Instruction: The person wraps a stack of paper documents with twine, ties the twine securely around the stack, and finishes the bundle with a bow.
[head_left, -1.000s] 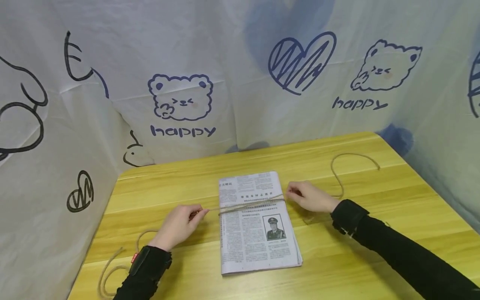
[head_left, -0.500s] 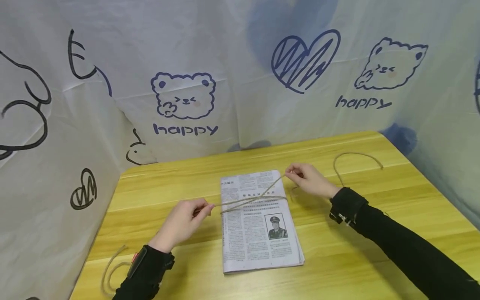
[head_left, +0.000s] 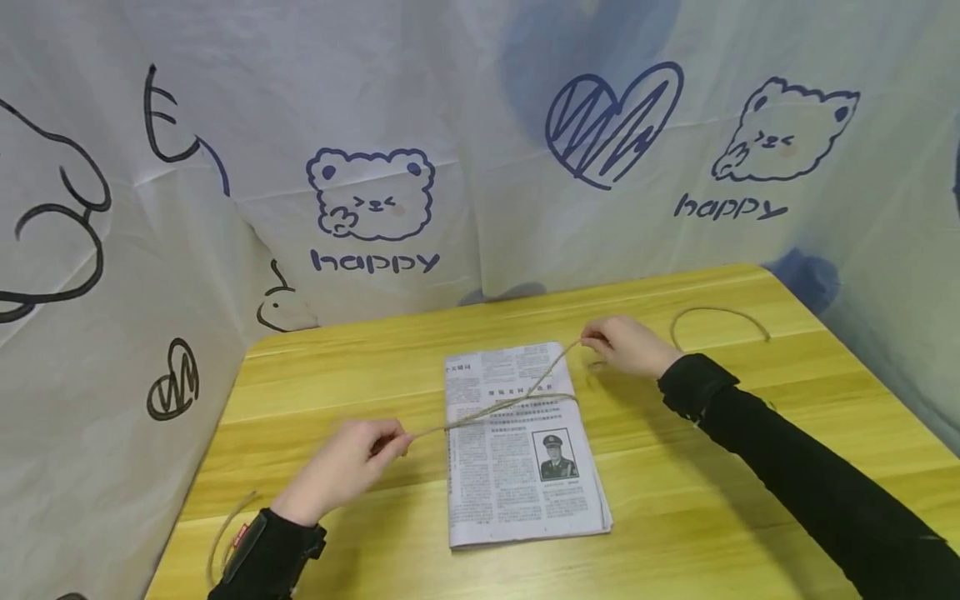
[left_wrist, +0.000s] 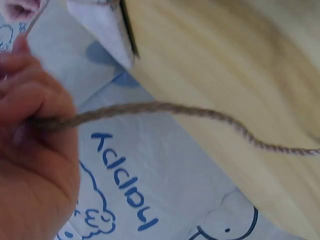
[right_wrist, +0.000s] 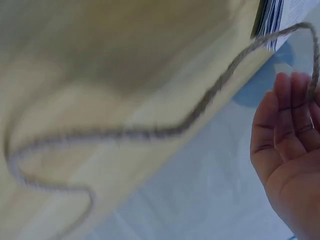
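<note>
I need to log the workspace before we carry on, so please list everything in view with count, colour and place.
Newspaper bundle: one, greyish white with black print, flat on the table
Rope: seemingly one, tan, across the newspaper, loose lengths on both sides
Table: one, yellow wood-grain, beneath everything
Cloth backdrop: whitish, behind and beside the table; piece count unclear
Bear drawings: two, blue, "happy" underneath, rear cloth
Heart drawings: at least two, one blue at rear, one black at left
Other drawings: several, mostly black, left, some cut off
Red tag: one, at left wristband
Wristbands: two, black, one per wrist
Sleeves: two, black, forearms
Left hand: one, bare, pinching rope left of newspaper
Right hand: one, bare, pinching rope near newspaper's upper right
</note>
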